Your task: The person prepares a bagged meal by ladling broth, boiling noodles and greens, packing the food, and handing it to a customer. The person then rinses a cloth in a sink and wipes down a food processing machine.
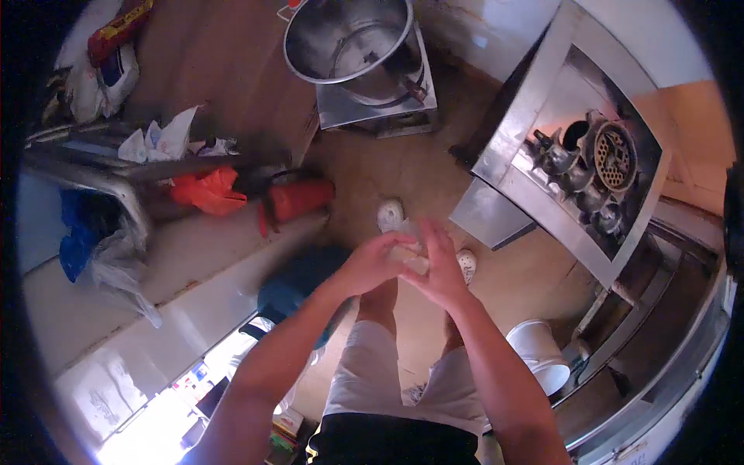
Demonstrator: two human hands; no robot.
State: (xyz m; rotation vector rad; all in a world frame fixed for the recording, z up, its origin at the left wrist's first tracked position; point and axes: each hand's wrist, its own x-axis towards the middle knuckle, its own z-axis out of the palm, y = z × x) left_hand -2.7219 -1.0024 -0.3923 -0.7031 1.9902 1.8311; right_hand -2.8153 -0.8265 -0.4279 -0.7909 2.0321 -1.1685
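In front of my body, my left hand (pixel 370 262) and my right hand (pixel 440 267) are brought together above the floor. Between them is a small pale lump (pixel 415 262); its kind is too blurred to make out. The fingers of both hands curve around it from either side, and part of it is hidden behind them. Below the hands show my white shoes (pixel 390 214) and the brown floor.
Ahead, a large steel pot (pixel 372 97) stands on a metal stand (pixel 349 112). To the right is a steel stove (pixel 504 159) with a cast burner (pixel 616 159). A white bucket (pixel 535 349) sits by my right leg. At left are a red cylinder (pixel 302 198) and an orange bag (pixel 209 192).
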